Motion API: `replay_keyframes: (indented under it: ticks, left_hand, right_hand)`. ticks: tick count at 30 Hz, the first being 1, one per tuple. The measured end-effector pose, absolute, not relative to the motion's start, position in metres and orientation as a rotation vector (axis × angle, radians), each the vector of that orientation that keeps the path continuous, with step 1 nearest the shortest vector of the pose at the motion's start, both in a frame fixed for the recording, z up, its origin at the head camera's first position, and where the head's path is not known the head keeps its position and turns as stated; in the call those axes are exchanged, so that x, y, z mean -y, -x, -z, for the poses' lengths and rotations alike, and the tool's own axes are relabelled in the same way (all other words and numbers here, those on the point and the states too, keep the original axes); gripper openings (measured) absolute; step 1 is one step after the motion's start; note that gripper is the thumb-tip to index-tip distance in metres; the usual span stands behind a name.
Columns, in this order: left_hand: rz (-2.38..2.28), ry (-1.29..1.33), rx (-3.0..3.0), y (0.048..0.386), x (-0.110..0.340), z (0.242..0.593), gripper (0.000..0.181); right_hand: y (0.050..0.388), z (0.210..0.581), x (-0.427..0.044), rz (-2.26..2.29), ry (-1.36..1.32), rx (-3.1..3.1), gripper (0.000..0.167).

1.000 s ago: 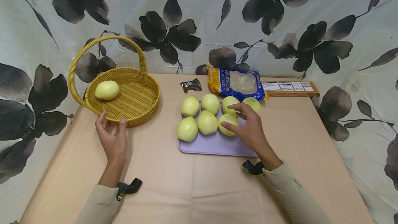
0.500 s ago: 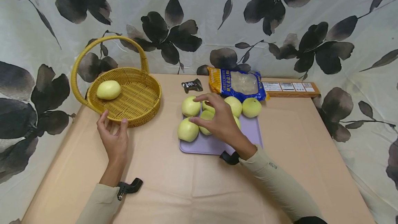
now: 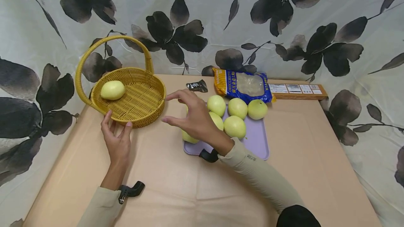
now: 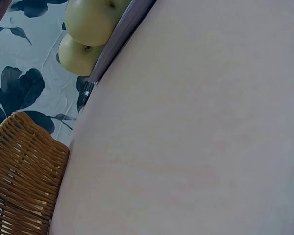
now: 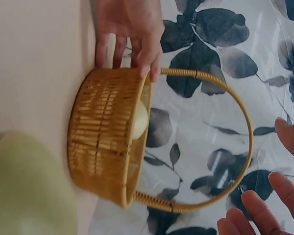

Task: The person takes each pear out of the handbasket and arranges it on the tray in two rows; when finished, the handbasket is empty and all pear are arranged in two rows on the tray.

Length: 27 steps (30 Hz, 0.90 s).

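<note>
A yellow wicker basket (image 3: 139,115) with a tall arched handle stands at the table's left, with one pale green pear (image 3: 112,90) inside. My left hand (image 3: 117,143) touches the basket's near wall, fingers and thumb spread apart. In the right wrist view its fingertips lie against the basket wall (image 5: 103,132) and rim. Between basket and tray, my right hand (image 3: 194,116) hovers with thumb and fingers spread, holding nothing. Behind it is a lavender tray (image 3: 257,143) bearing several pale green pears (image 3: 234,126); the hand partly hides those on the left.
Behind the tray lie a blue and orange pasta bag (image 3: 243,85), a small black wrapped packet (image 3: 197,86) and a long brown box (image 3: 298,90). A floral cloth (image 3: 227,16) hangs behind the table.
My right hand has moved left from over the tray's right-hand pears to the space near the basket, staying spread. The left hand has stayed at the basket.
</note>
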State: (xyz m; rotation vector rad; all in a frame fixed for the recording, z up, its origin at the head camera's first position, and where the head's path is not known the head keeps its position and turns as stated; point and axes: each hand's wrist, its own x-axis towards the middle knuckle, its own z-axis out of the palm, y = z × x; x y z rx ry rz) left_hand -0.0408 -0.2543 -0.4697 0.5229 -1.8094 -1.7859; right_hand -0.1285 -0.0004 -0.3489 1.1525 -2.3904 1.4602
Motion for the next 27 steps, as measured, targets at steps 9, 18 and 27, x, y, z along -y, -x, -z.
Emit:
replay_keyframes:
  ticks: [9,18,27]
  left_hand:
    - [1.788,-0.494,1.833,0.041,0.256,0.471,0.073]
    - [1.725,-0.523,1.894,0.040,0.256,0.471,0.074]
    - [1.747,-0.532,1.873,0.041,0.257,0.472,0.073]
  right_hand:
    - [0.138,0.344,0.053,-1.365,-1.239,2.438,0.054]
    - [0.164,0.345,0.117,-1.191,-1.310,2.527,0.062]
    - [0.196,0.363,0.171,-1.063,-1.372,2.649,0.070]
